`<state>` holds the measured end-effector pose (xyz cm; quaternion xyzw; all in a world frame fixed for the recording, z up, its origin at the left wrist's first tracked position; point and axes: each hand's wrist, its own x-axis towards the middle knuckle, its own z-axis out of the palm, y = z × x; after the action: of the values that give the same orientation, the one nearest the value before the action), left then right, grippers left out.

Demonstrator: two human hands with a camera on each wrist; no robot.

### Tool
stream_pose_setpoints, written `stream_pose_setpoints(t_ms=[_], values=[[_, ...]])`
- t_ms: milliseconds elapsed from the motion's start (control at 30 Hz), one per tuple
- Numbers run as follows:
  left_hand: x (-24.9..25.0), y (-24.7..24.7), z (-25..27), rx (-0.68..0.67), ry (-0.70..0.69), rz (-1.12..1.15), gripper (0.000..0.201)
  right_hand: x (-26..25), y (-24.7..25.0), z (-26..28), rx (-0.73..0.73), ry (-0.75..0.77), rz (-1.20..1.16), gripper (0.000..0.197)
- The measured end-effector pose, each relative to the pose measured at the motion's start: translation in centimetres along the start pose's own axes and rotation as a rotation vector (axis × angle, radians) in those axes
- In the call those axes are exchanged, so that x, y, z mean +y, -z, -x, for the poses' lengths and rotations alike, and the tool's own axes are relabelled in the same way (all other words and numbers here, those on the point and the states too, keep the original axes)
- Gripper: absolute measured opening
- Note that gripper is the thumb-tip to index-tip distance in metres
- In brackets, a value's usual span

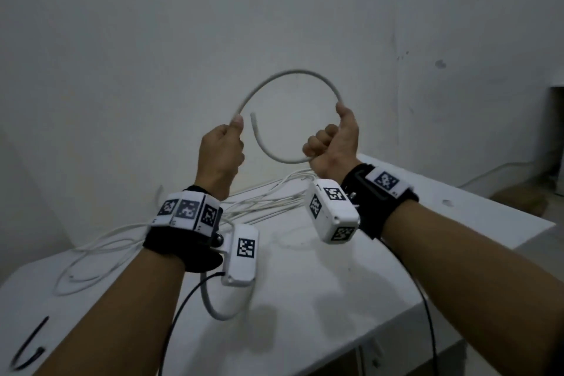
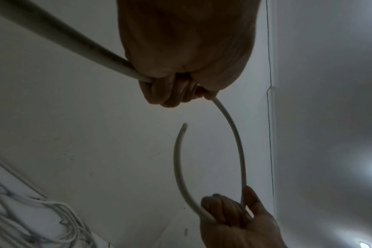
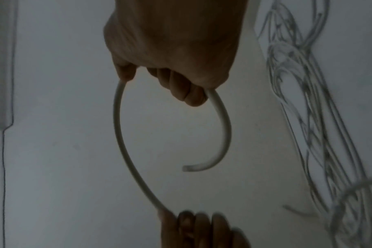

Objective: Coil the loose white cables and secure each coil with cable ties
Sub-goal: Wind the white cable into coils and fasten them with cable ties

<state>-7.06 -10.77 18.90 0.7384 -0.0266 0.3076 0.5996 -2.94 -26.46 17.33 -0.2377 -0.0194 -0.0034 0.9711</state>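
Observation:
Both hands hold one thick white cable (image 1: pixel 293 73) up in front of the wall, bent into a near-full loop. My left hand (image 1: pixel 227 143) grips it at the loop's left side, and the rest runs down past the wrist to the table (image 1: pixel 213 308). My right hand (image 1: pixel 334 139) grips it in a fist on the right. The cable's free end (image 1: pixel 252 115) curls back from under that fist toward the left thumb without touching it. The left wrist view shows the cable (image 2: pixel 237 139) arching between both fists. In the right wrist view the cable (image 3: pixel 120 134) is seen with its cut end (image 3: pixel 185 168).
A tangle of thinner white cables (image 1: pixel 262 201) lies on the white table (image 1: pixel 335 299) below the hands, trailing left. A black cable tie (image 1: pixel 29 345) lies at the table's front left. The table's right edge drops to the floor. A bare wall stands close behind.

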Motion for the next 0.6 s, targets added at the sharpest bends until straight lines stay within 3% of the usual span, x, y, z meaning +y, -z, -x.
stream_pose_setpoints(t_ms=[133,233,333,433,533,600], values=[[-0.3,0.6,0.3,0.007,-0.055,-0.102,0.025,3.2,0.0,1.4,-0.049,-0.108,-0.115,0.059],[-0.8,1.4,0.4,0.077,-0.141,-0.284,0.038,4.1,0.5,2.4,-0.107,-0.145,-0.098,0.058],[-1.1,1.6,0.3,0.124,-0.120,-0.501,0.045,3.5,0.2,2.7,-0.113,-0.115,-0.139,0.060],[-0.8,1.1,0.3,-0.016,-0.111,-0.262,0.025,3.7,0.0,2.5,-0.105,-0.106,-0.146,0.058],[-0.2,1.0,0.2,-0.022,-0.138,-0.209,0.022,4.4,0.9,2.3,-0.094,-0.150,0.120,0.048],[-0.1,1.5,0.0,-0.032,-0.159,-0.255,0.022,3.7,1.6,2.0,-0.105,-0.160,0.475,0.023]])
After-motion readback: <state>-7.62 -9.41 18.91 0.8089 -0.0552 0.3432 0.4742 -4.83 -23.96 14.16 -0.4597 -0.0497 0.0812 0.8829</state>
